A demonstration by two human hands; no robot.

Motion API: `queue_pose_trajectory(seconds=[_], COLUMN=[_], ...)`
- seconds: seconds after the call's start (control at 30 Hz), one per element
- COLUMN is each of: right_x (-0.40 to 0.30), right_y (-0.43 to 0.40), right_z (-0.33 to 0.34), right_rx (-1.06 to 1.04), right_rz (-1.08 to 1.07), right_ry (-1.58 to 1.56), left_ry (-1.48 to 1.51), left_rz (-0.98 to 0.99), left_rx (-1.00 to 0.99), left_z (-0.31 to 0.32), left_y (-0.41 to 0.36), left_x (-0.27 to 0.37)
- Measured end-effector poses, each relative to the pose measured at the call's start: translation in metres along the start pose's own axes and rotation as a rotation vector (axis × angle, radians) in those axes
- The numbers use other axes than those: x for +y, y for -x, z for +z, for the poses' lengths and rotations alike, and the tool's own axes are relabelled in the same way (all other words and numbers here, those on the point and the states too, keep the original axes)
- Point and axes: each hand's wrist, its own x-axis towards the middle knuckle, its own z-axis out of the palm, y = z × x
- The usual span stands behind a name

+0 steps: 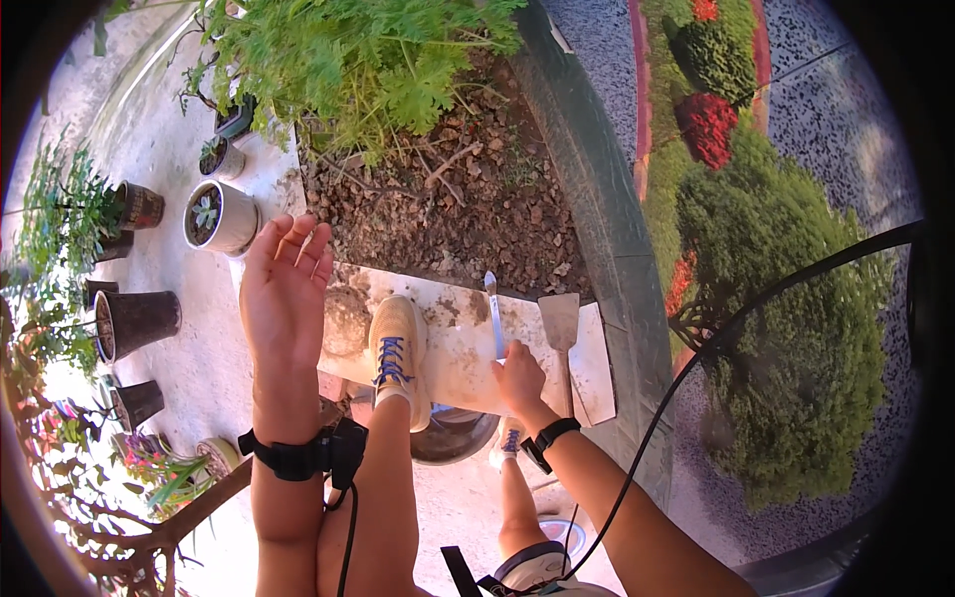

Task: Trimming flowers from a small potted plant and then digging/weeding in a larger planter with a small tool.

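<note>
My left hand (287,298) is raised with the palm turned up and the fingers slightly curled, holding nothing. Just beyond its fingertips stands a white pot (233,216) with a succulent. My right hand (521,377) is closed around the near end of a slim, knife-like metal tool (495,317); its grip is hidden in my fingers. The tool's tip points away from me, towards the bed's soil (448,224). To the right of that hand, a flat metal scraper (560,321) with a long thin handle rests on the white stained slab (448,328).
A leafy green plant (351,67) grows in the bed, bordered by a dark stone ledge (597,172). Several potted plants, including a black pot (138,324), stand at left. My shoe (395,351) is on the slab, above a dark basin (455,440). Black cables (656,418) cross the view.
</note>
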Motion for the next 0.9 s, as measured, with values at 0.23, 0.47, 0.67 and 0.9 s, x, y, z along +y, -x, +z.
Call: queue_pose_trajectory(seconds=[0.23, 0.47, 0.67, 0.9], right_x=[-0.003, 0.017, -0.002, -0.009], right_y=[-0.013, -0.017, -0.013, -0.028], right_z=[0.001, 0.017, 0.001, -0.027], right_rx=[-0.157, -0.083, -0.168, -0.113], right_rz=[0.262, 0.114, 0.262, 0.193], right_ry=[-0.140, -0.322, -0.941, -0.957], left_ry=[0.019, 0.045, 0.057, 0.070], left_rz=[-0.021, -0.042, -0.040, -0.027], left_rx=[0.005, 0.011, 0.002, 0.028], left_z=[-0.001, 0.000, -0.004, -0.001], left_y=[0.002, 0.002, 0.003, 0.005], left_x=[-0.003, -0.005, -0.002, -0.003])
